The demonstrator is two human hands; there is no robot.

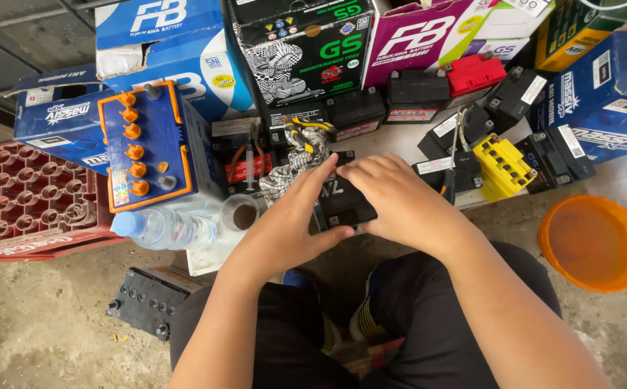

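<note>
Concrete floor (pixel 32 324), gritty and stained. From the left: red bottle crate (pixel 18 198), blue battery with 6 orange caps (pixel 144 148), lying water bottle (pixel 162 229), black battery on the floor (pixel 148 299). Stacked battery cartons (pixel 306 43) behind, orange basin (pixel 593 243) at far right. My forearms reach forward from my knees. My left hand (pixel 292 220) cups the small black battery (pixel 342 205), fingers together on its left side, thumb under its near edge. My right hand (pixel 396 198) lies over its top right, fingers pressed together, flat.

Soft even daylight, sharp focus.
</note>
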